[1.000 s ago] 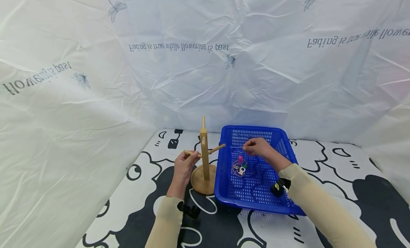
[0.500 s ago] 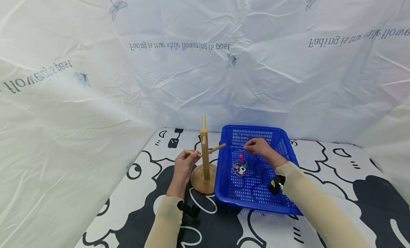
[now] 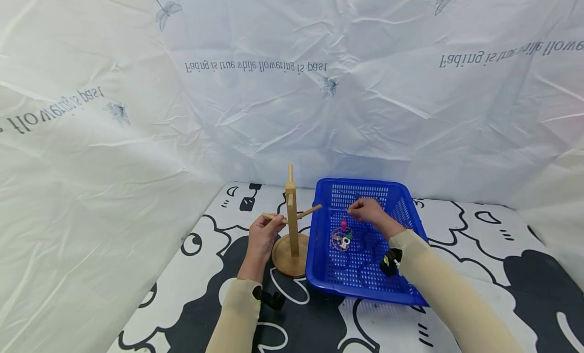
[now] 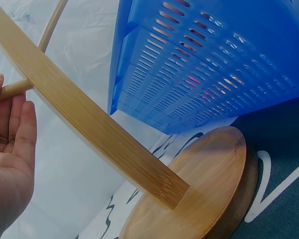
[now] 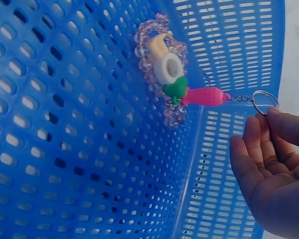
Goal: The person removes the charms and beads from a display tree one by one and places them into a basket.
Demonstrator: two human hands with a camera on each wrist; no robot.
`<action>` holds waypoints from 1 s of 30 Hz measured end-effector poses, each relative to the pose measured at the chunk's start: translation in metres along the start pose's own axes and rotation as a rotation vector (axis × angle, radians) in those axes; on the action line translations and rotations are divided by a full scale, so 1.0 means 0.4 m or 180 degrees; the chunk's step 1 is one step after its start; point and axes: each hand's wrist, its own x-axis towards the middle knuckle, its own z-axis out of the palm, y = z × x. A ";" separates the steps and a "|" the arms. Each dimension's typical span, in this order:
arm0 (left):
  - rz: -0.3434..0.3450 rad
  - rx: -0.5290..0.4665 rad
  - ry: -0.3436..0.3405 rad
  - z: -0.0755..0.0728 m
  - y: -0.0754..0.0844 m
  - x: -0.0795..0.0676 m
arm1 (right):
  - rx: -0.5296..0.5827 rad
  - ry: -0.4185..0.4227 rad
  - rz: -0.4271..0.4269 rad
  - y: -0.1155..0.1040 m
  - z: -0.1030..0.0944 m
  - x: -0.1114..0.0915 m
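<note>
My left hand (image 3: 263, 235) grips one peg (image 4: 15, 90) of a wooden stand, thumb and fingers around it, left of the post (image 3: 292, 226). The stand has a round base (image 3: 288, 261) and bare pegs on several sides. Over the blue basket, my right hand (image 3: 366, 212) pinches the metal ring (image 5: 265, 101) of a keychain between thumb and fingers. From the ring a short chain leads to a pink charm (image 5: 205, 97), then green and white pieces and a loop of clear beads (image 5: 148, 52). In the head view the keychain hangs within the basket's outline.
The blue perforated basket (image 3: 370, 293) stands close at the right of the stand. A cloth with black-and-white cartoon drawings (image 3: 201, 272) covers the table. White printed sheeting (image 3: 255, 125) rises behind and at the sides.
My right hand shifts very slightly, with its forearm moving a little left, still holding the keychain. The left hand and the stand stay put.
</note>
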 end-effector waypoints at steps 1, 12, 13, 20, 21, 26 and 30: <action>-0.0001 -0.0002 0.0008 0.000 0.000 -0.001 | -0.0001 0.0001 0.0012 0.000 0.002 -0.001; -0.0047 0.0013 0.0083 0.003 0.001 0.001 | -0.0065 -0.0137 0.0027 0.005 0.012 0.000; -0.0049 0.0013 0.0086 0.003 0.001 0.001 | -0.0088 -0.0158 0.0013 0.006 0.011 -0.001; -0.0046 -0.0017 0.0064 0.001 0.001 0.001 | -0.0125 -0.0292 0.0044 0.007 0.018 -0.004; -0.0035 -0.0019 0.0057 0.001 0.001 0.000 | -0.0125 -0.0314 0.0060 0.007 0.019 -0.005; -0.0020 -0.0050 0.0038 0.001 -0.001 0.000 | -0.0116 -0.0420 0.0092 0.009 0.023 -0.007; -0.0036 -0.0057 0.0051 0.003 -0.001 0.002 | -0.0157 -0.0484 0.0040 0.010 0.023 -0.010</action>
